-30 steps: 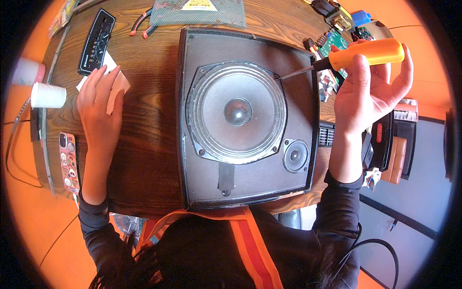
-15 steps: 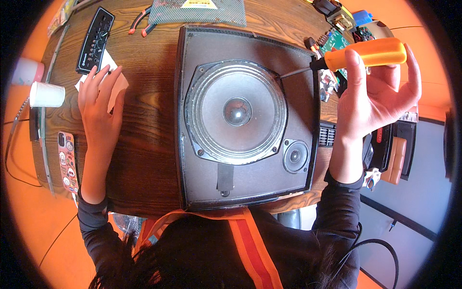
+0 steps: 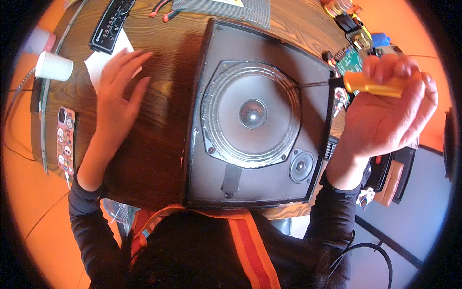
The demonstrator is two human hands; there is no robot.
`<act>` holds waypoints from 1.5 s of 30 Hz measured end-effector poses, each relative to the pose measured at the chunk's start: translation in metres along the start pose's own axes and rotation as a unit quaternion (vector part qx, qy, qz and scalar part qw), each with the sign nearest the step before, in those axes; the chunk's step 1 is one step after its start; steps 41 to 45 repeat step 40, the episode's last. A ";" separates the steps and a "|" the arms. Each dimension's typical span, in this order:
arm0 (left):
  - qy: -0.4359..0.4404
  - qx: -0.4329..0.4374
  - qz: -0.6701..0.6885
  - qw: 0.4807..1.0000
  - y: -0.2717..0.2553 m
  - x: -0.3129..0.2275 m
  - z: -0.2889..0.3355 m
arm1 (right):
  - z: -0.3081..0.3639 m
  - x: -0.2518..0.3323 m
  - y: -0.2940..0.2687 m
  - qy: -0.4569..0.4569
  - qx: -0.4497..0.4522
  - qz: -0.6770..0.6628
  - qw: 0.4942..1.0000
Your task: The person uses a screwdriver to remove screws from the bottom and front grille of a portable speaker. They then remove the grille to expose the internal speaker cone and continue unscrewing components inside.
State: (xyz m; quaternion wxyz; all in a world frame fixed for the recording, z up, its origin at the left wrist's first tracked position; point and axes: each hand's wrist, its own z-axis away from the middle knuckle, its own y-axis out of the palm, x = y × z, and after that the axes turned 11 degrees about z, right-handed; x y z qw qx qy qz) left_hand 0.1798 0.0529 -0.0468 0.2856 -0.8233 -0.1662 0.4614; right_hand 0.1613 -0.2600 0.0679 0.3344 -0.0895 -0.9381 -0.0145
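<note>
A black speaker cabinet [image 3: 219,41] lies face up on the wooden table, with a large round woofer [image 3: 231,113] and a small tweeter [image 3: 301,165] set in its front. My right hand [image 3: 380,115] is wrapped round the orange handle of a screwdriver [image 3: 356,83]. Its thin shaft points left, and the tip is at the upper right edge of the woofer's frame; whether it sits in a screw cannot be made out. Left of the cabinet, my left hand [image 3: 118,91] hovers over the table with fingers apart, holding nothing. White paper [image 3: 94,65] lies partly under its fingers.
A black control panel [image 3: 111,26], a paper cup [image 3: 55,66] and a phone in a sticker-covered case [image 3: 66,139] are at the left. Plier handles [image 3: 161,10] and a metal mesh [image 3: 252,14] lie at the back. A green circuit board [image 3: 350,62] sits at the right.
My right hand has turned and closed more around the screwdriver handle, from a fingertip hold. My view has shifted, so the cabinet appears farther right and tilted. The left hand remains open.
</note>
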 end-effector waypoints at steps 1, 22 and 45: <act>-0.045 0.006 0.117 0.992 0.004 -0.010 0.000 | -0.001 0.001 0.003 0.005 0.045 -0.014 0.999; -0.088 -0.001 0.467 0.880 0.061 -0.092 0.001 | -0.035 -0.008 -0.020 0.194 0.215 -0.239 0.927; -0.056 0.044 0.403 0.913 0.054 -0.083 0.003 | -0.021 0.010 -0.001 0.184 0.081 -0.097 0.975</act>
